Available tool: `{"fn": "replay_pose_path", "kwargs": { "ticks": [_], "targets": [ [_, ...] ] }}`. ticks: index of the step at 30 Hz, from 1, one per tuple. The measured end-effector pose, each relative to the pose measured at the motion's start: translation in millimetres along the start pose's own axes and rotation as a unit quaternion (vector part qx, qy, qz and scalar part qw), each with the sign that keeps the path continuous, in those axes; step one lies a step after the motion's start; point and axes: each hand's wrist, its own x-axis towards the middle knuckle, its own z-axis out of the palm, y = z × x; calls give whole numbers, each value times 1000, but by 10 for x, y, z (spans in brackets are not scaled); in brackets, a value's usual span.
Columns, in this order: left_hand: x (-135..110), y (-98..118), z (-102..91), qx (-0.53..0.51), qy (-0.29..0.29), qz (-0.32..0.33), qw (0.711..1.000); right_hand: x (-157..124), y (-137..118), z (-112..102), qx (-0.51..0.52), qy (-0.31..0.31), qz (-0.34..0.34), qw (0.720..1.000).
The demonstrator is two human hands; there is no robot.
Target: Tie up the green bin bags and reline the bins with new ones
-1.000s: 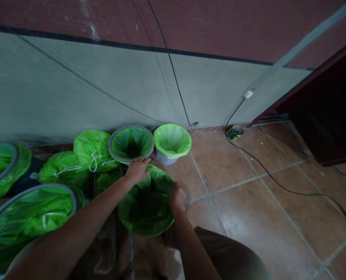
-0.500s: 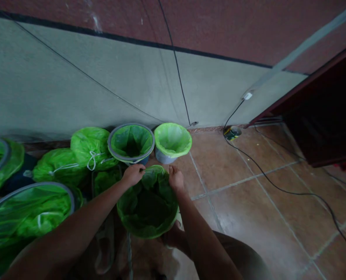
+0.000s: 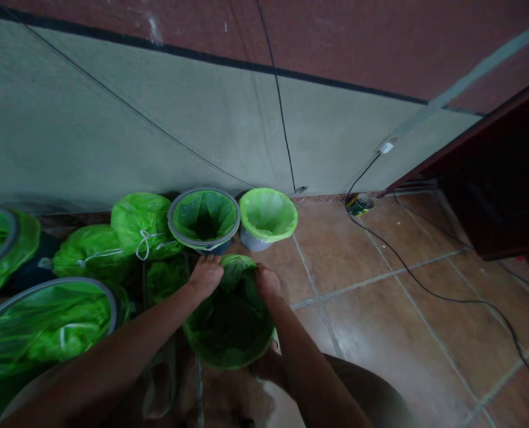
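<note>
Below me stands a bin lined with a green bag (image 3: 229,348), its mouth facing up at me. My left hand (image 3: 207,276) is closed on the bag's edge at the far left of the rim. At the far right of that rim, my right hand (image 3: 268,283) grips the same green bag, its fingers curled over the edge. Just beyond my hands are a grey-rimmed bin (image 3: 236,209) with a green liner and a smaller pale bin (image 3: 253,241) with a green bag folded over its rim.
Tied green bags (image 3: 140,211) and a large grey-rimmed bin (image 3: 113,303) stand to the left. A black cable (image 3: 418,285) runs across the tiled floor (image 3: 380,321) on the right, past a small dark can (image 3: 359,205) by the wall.
Both hands have shifted slightly along the rim of the bag, and the right fingers now curl over its edge. The view has moved a little; the other bins stay put.
</note>
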Motion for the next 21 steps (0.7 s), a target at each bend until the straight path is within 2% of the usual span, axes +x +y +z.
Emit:
{"fn": "replay_pose_path", "kwargs": {
  "ticks": [2, 5, 7, 9, 12, 16, 19, 21],
  "targets": [
    [-24, 36, -61, -3, -33, -28, 999, -26, 19, -21, 19, 7, 10, 1000],
    [1, -3, -180, -50, -36, -51, 997, -43, 27, -81, 63, 74, 4, 995],
    [59, -79, -228, -95, -21, -70, 993, -1, -22, -143, 95, 123, -33, 987],
    [123, -164, -217, -137, -10, -103, 985, 96, -122, -207, 116, 146, -92, 978],
    [180, -257, -108, -185, -22, -154, 970, 294, -304, -258, 100, 126, -174, 972],
    [170, -304, 34, -210, -76, -153, 963, 491, -389, -192, 90, 68, -206, 972],
    [153, -323, 66, -211, -90, -148, 962, 540, -303, -77, 177, 67, -199, 962],
    [150, -342, 61, -209, -86, -156, 961, 543, -226, -3, 261, 66, -189, 944]
  ]
}}
